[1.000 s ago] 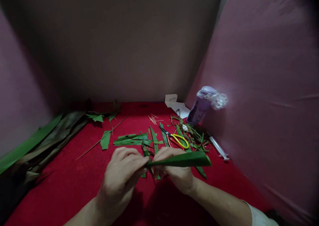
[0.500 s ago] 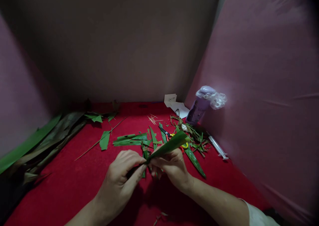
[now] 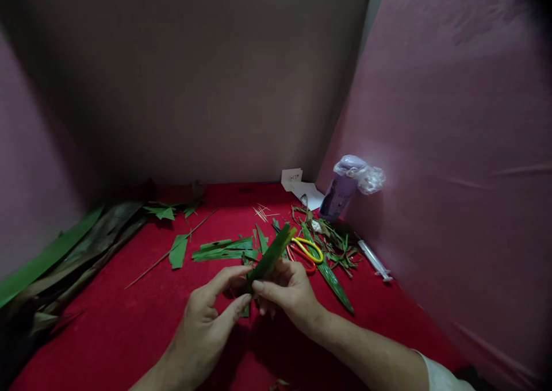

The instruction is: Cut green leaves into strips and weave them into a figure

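Because the folded green leaf (image 3: 269,257) looks thin and smooth, it should prove light, springy and a little slippery, and could split along its grain if twisted; its narrow lower end seems the best place to take hold. It slants up and to the right, just left of the red-and-yellow-handled scissors (image 3: 311,259). The right hand (image 3: 291,292) grips its lower part, thumb across the near face, other fingers curled behind. Farther left of the scissors, the left hand (image 3: 210,313) holds thumb and forefinger in an arch, tips at the leaf's lower end; whether they pinch it I cannot tell. Flat leaf strips (image 3: 223,249) lie left of the scissors, a plastic syringe (image 3: 372,257) to their right.
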Demonstrator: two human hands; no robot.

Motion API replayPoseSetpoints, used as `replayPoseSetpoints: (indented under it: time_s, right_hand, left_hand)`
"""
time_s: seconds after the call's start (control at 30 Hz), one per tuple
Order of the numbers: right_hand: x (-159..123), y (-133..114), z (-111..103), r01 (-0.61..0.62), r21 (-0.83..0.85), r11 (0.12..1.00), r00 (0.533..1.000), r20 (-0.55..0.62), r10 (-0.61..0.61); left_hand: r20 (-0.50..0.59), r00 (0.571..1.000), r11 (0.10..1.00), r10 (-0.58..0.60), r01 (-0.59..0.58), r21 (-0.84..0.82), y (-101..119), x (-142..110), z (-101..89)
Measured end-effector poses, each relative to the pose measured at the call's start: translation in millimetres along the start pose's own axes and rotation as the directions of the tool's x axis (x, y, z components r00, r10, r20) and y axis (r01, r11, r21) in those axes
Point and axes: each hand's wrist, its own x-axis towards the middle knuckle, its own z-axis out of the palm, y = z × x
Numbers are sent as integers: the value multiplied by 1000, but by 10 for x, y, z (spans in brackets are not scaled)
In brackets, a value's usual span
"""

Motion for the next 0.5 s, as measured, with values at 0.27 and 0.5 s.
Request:
replayPoseSetpoints:
  time_s: [0.27, 0.5]
  right_hand:
    - [21, -11, 3, -15, -8, 1000, 1000, 13, 15]
    - [29, 27, -30, -29, -29, 999, 999, 37, 30]
  left_hand:
    - [-61, 994, 996, 90, -89, 12, -121, -31, 29]
    - [-49, 986, 967, -156, 142, -213, -73, 15, 30]
